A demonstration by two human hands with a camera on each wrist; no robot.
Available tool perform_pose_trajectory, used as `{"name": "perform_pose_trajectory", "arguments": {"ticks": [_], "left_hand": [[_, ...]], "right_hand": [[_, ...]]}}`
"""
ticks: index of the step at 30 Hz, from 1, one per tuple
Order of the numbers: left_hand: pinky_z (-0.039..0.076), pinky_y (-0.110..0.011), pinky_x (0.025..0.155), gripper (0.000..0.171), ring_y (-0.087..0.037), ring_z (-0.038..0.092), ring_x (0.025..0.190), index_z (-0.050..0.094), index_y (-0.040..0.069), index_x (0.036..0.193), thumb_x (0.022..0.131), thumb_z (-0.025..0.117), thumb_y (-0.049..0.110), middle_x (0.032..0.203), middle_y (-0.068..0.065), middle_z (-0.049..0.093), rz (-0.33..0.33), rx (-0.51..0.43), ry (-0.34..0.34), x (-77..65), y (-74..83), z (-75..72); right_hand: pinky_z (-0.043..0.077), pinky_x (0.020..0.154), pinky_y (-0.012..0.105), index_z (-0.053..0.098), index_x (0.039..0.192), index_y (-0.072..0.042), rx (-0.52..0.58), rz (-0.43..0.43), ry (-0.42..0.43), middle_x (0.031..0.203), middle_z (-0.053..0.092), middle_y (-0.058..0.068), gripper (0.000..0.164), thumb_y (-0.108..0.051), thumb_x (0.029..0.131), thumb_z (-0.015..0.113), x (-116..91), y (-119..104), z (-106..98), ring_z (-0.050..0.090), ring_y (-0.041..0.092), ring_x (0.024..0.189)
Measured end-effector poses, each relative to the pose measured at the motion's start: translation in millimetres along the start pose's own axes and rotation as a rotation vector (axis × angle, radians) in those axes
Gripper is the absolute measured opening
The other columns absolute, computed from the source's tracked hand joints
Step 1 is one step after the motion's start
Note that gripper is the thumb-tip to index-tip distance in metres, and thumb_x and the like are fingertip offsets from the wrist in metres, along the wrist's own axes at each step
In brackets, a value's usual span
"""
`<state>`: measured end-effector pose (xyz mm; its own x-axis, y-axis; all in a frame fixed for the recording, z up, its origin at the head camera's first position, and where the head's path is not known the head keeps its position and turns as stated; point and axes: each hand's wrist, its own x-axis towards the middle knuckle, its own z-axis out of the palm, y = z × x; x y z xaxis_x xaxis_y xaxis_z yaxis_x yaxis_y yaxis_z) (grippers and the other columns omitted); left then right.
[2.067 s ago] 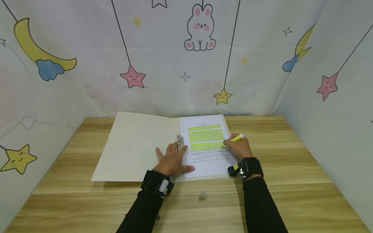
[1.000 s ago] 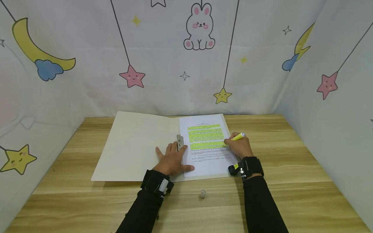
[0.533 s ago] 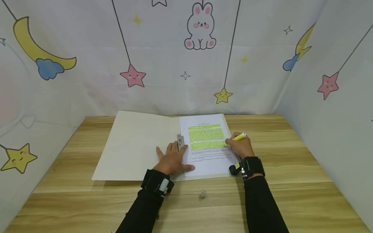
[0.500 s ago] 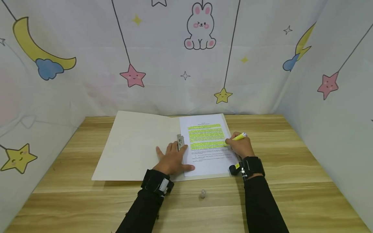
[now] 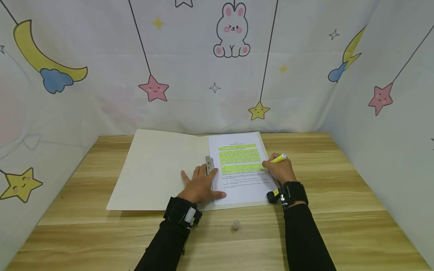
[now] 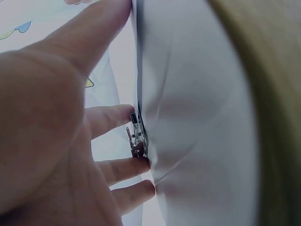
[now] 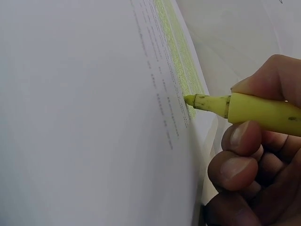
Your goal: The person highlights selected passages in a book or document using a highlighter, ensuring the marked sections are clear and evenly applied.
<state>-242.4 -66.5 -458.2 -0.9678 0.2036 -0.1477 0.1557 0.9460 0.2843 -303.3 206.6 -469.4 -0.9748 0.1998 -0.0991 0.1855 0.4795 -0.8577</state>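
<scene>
My right hand (image 5: 280, 169) pinches a yellow highlighter (image 7: 265, 113) between thumb and fingers. Its uncapped tip is at the right end of the last yellow line on the printed sheet (image 5: 244, 195). Several upper blocks of text on that sheet are coloured yellow, while the lines below them are plain. With fingers spread, my left hand (image 5: 199, 188) rests across the fold of a cream folder (image 5: 152, 169) and the sheet's left margin. In the left wrist view the metal clip (image 6: 136, 136) shows beyond the fingers.
A small pale, rounded object (image 5: 235, 225) lies on the wooden table (image 5: 339, 233) in front of the folder. White cloth walls (image 5: 190, 49) with printed stars, moons and a rabbit enclose the table at the back and sides.
Over about two seconds my right hand has slid the highlighter slightly rightward to the end of a text line. My left hand stays where it was.
</scene>
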Motion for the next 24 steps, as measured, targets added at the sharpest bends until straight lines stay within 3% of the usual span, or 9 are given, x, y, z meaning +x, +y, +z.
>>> {"name": "perform_pose_trajectory", "arguments": {"ticks": [12,24], "left_hand": [[0.005,-0.081,0.109,0.093,-0.041,0.021,0.148,0.040,0.023,0.152,0.076,0.076,0.062,0.160,-0.021,0.025,-0.002,0.006,-0.003,1.1,-0.7,0.5],[0.006,-0.081,0.109,0.092,-0.042,0.022,0.147,0.041,0.022,0.152,0.076,0.076,0.062,0.159,-0.022,0.026,0.007,0.008,0.008,0.5,-1.1,0.2]], "right_hand": [[0.040,0.052,0.028,0.057,0.073,-0.007,-0.013,-0.005,0.025,0.076,0.052,0.007,0.019,-0.017,0.084,0.068,2.9,4.6,-0.1,0.053,0.023,0.069],[0.039,0.052,0.028,0.058,0.074,-0.006,-0.021,0.007,0.013,0.075,0.049,0.006,0.017,-0.016,0.083,0.068,4.9,5.7,-3.1,0.051,0.022,0.068]]}}
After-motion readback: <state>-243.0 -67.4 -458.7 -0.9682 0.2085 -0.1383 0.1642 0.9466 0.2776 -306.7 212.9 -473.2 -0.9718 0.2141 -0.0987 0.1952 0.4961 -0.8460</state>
